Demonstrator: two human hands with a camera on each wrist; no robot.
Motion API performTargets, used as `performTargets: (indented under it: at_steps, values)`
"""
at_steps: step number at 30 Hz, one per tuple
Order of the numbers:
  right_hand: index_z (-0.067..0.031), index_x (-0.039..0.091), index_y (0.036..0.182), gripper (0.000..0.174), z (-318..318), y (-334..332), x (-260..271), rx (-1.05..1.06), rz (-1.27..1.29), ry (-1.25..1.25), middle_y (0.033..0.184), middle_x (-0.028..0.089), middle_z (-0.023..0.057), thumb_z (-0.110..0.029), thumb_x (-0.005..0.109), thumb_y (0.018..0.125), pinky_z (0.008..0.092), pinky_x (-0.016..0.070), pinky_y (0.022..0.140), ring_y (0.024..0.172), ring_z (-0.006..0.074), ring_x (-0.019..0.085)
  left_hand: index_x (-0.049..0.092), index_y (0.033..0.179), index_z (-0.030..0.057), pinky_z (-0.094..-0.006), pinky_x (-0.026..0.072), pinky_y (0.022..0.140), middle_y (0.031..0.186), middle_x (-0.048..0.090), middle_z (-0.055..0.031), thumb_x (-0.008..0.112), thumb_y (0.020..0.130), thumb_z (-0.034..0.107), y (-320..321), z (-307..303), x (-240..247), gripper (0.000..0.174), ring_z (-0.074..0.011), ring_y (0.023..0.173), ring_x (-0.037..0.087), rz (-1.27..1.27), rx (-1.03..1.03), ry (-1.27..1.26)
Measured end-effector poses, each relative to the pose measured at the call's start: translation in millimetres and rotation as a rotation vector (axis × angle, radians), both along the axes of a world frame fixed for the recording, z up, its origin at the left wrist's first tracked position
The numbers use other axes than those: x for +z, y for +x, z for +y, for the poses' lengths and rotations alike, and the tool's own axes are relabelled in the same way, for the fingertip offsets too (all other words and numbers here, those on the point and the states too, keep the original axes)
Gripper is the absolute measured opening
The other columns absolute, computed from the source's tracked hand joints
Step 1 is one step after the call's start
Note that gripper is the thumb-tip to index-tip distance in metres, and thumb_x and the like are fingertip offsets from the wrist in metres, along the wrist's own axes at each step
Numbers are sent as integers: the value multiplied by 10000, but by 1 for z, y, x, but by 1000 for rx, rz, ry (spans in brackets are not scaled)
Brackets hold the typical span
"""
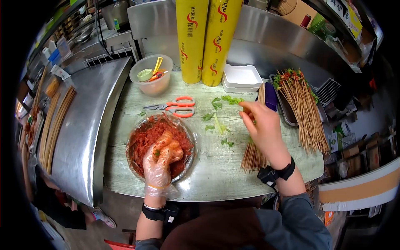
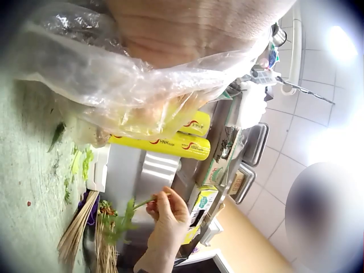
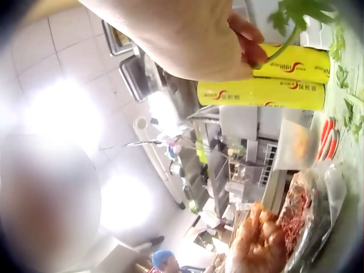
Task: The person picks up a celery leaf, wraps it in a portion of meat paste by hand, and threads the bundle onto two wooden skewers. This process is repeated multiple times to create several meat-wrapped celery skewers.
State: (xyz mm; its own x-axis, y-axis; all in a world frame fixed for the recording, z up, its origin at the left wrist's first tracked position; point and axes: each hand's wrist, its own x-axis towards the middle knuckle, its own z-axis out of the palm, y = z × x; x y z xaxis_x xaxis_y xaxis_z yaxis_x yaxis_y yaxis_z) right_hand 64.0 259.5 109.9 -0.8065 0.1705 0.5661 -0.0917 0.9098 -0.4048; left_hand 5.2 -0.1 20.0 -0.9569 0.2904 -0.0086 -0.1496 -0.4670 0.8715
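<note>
Over a bowl (image 1: 130,160) of red seasoned meat (image 1: 139,146), my left hand (image 1: 163,160) wears a clear plastic glove smeared orange-red. Its fingers are curled, and a bit of green leaf (image 1: 156,153) shows between them; whether meat is also in that grip I cannot tell. My bare right hand (image 1: 262,127), raised over the board's right half, pinches a leafy celery sprig (image 2: 122,222) by its thin stem. Loose celery pieces (image 1: 218,124) lie on the board between the hands. The right wrist view shows the gloved fingers (image 3: 259,242) beside the meat.
Orange-handled scissors (image 1: 181,106) lie behind the bowl, near a plastic tub (image 1: 150,85). Two yellow film rolls (image 1: 191,41) stand at the back beside white trays (image 1: 241,77). Bare bamboo sticks (image 1: 253,158) lie at right, next to a tray of loaded skewers (image 1: 306,112).
</note>
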Motion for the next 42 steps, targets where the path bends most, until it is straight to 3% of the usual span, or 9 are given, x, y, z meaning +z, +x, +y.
performTargets:
  at_steps: [6,9,13,19,23,26,32,36,42]
  values:
    - [-39,656,929,216,37,-58,-74,-39,-199,118,853,645,153,-155,685,748,427,499,667,761,328,626,553,1121,-80,-290,542,719,951,654,-141,559,888,49,0,2,1,266,-182,778,645,-4,15,-11]
    - [-37,676,883,233,24,-86,-78,-22,-747,73,850,657,168,-194,695,712,421,510,679,751,343,631,547,1126,-83,-286,544,708,968,652,-149,552,895,52,1,1,2,268,-183,779,646,3,3,-33]
    - [-4,677,829,246,15,-96,-101,-74,-820,165,814,658,184,-194,694,675,375,519,662,719,315,636,544,1130,-84,-283,543,711,987,649,-158,544,900,51,0,0,1,267,-185,786,649,-6,-2,-27]
    - [16,587,1131,293,25,-68,-69,291,-486,-1162,776,624,-3,-123,594,873,210,463,594,664,62,557,546,1131,-81,-282,542,711,970,654,-154,542,900,54,1,-1,0,267,-181,778,648,-9,-2,-43]
    - [15,499,1277,397,16,-58,-57,441,-382,-1338,864,595,-12,-148,549,918,215,440,708,724,61,501,554,1125,-74,-283,543,707,948,660,-146,540,897,51,2,1,5,260,-178,774,648,-23,15,-39]
    - [19,500,1273,386,8,-52,-49,474,-343,-1435,855,578,-7,-136,529,921,217,432,685,705,66,489,553,1126,-72,-287,545,704,952,659,-147,547,895,58,1,1,3,265,-181,775,649,-13,24,-41]
    - [19,562,1200,335,9,-47,-58,506,-343,-1426,840,572,1,-66,514,880,188,400,596,639,55,465,547,1133,-70,-290,549,696,967,652,-155,557,890,67,2,1,1,280,-190,768,650,-28,33,-22]
    - [-22,641,1040,219,-12,-48,-83,615,-502,-1305,822,574,12,-47,519,859,189,388,524,568,51,469,544,1131,-71,-290,551,682,953,648,-159,567,883,66,2,4,2,285,-198,761,649,-38,67,-27]
    - [-21,644,993,205,-15,-48,-85,594,-531,-1222,803,569,5,-20,497,851,193,410,572,594,62,496,547,1128,-69,-294,551,674,941,646,-153,571,882,72,2,5,3,285,-197,752,647,-22,83,-42]
